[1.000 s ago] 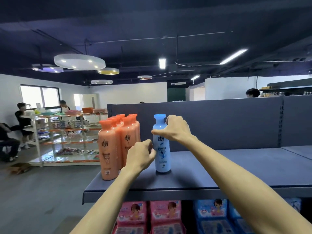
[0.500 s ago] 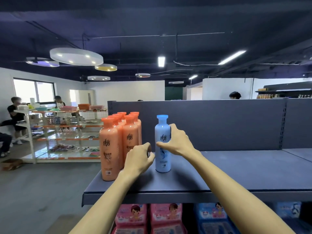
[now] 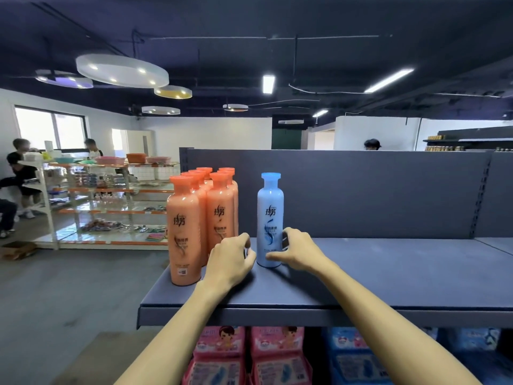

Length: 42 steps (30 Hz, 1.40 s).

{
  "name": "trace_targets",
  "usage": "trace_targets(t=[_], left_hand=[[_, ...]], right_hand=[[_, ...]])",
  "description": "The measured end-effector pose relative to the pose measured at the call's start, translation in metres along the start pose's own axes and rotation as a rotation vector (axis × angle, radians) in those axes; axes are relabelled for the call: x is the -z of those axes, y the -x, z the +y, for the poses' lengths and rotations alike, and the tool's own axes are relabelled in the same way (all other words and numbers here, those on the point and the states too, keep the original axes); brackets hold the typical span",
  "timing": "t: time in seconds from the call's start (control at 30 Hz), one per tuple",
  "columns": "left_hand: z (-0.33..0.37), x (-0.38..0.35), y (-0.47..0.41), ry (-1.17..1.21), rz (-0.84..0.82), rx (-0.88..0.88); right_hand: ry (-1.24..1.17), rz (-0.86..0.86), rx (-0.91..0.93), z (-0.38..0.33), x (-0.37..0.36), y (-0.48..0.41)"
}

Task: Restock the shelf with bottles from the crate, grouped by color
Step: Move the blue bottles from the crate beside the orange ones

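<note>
Right hand [image 3: 301,252] curls round the base of the blue bottle [image 3: 269,215], thumb in front, fingers at its right side. Left hand [image 3: 229,263] sits curled and empty just left of it. Upright on the shelf [image 3: 402,276], the bottle stands near orange bottles [image 3: 219,218] crowding the left edge; bare shelf runs rightward. Labels read 拉芳; the smaller print is illegible. Arms partly hide the packs [image 3: 219,354] below.
</note>
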<state>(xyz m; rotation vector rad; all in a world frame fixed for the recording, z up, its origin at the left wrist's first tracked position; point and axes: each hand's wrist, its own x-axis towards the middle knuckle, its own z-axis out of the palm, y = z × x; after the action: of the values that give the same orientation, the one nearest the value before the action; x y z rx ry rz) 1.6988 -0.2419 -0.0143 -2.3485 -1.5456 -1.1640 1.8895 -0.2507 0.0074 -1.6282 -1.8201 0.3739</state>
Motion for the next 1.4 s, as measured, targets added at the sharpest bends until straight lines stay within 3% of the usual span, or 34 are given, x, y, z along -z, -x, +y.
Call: trace_targets(t=[0.93,1.4], left_hand=[[-0.005,-0.013,0.003,0.055,0.061,-0.003],[-0.004,-0.014,0.005,0.019,0.019,-0.035]], right_hand=[[0.054,0.029,-0.070,-0.008,-0.058,-0.109],[-0.021,0.107,-0.069,0.002,-0.069,-0.108]])
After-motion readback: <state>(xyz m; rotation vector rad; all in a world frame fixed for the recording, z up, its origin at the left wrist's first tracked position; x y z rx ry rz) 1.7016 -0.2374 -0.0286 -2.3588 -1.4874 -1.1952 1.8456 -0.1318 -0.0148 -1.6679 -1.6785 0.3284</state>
